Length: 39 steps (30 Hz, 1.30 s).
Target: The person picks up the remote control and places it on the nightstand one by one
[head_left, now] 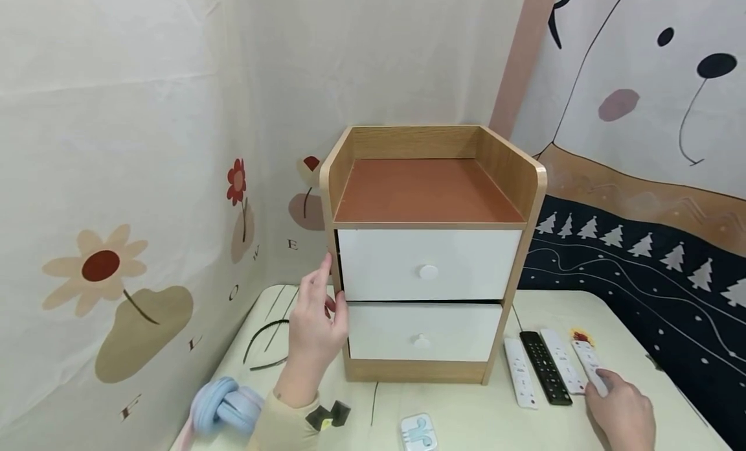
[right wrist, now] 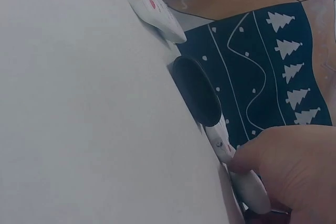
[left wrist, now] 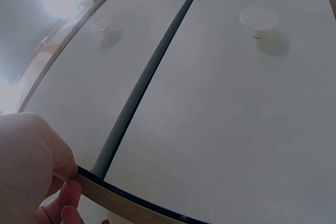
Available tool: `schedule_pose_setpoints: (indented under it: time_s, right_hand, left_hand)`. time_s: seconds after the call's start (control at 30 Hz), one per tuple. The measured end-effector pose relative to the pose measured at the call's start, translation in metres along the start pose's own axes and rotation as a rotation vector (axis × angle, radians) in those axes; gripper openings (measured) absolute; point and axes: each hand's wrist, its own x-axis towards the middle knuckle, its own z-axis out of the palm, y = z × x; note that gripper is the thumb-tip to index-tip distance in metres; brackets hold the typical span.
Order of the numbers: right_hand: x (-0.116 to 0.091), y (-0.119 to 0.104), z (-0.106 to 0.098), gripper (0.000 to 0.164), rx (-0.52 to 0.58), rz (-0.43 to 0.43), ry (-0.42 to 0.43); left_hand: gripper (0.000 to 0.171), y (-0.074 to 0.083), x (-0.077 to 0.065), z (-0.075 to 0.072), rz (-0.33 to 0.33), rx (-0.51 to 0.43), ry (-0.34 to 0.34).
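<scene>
A small wooden cabinet (head_left: 336, 198) with two white drawers, an upper drawer (head_left: 379, 263) and a lower drawer (head_left: 379, 331), stands on the table. My left hand (head_left: 317, 318) rests against its left side, index finger pointing up along the panel. In the left wrist view the thumb lies at the front edge (left wrist: 113, 200), with other fingers around the outer side. To the right, my right hand (head_left: 623, 409) pinches the near end of a white remote control (head_left: 587, 359), the rightmost in a row. The right wrist view shows the thumb on that remote (right wrist: 251, 192).
Left of the held remote lie a white remote (head_left: 561, 360), a black remote (head_left: 544, 367) and another white remote (head_left: 520, 373). White earphones in a case (head_left: 418, 433) sit in front of the cabinet. A blue knotted cushion (head_left: 224, 405) and a black cable (head_left: 256, 337) lie left.
</scene>
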Motion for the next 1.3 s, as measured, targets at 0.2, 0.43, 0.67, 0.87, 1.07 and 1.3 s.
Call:
schedule_pose_setpoints:
  time_s: [0.2, 0.43, 0.67, 0.87, 1.07, 1.3]
  right_hand:
    - [-0.003, -0.001, -0.003, 0.061, 0.037, 0.090, -0.017]
    - [-0.006, -0.008, -0.003, 0.054, 0.105, 0.047, 0.148]
    - [-0.015, -0.018, -0.005, 0.047, 0.180, -0.076, 0.385]
    - [-0.021, -0.042, -0.012, 0.035, 0.268, -0.275, 0.614]
    - [-0.031, -0.068, -0.029, 0.031, 0.370, -0.409, 0.733]
    - [-0.038, -0.103, -0.052, 0.029, 0.476, -0.571, 0.787]
  left_hand:
    - [0.081, -0.001, -0.002, 0.001, -0.005, -0.002, -0.014]
    - [0.080, -0.001, -0.001, 0.002, 0.002, -0.023, -0.002]
    - [0.080, -0.001, -0.002, 0.002, -0.002, -0.021, -0.004]
    - [0.080, 0.001, -0.001, -0.001, -0.004, -0.015, 0.006]
    - [0.081, 0.001, 0.000, -0.001, 0.002, -0.010, 0.002]
    - [0.081, 0.001, 0.000, -0.001, 0.002, -0.014, 0.003]
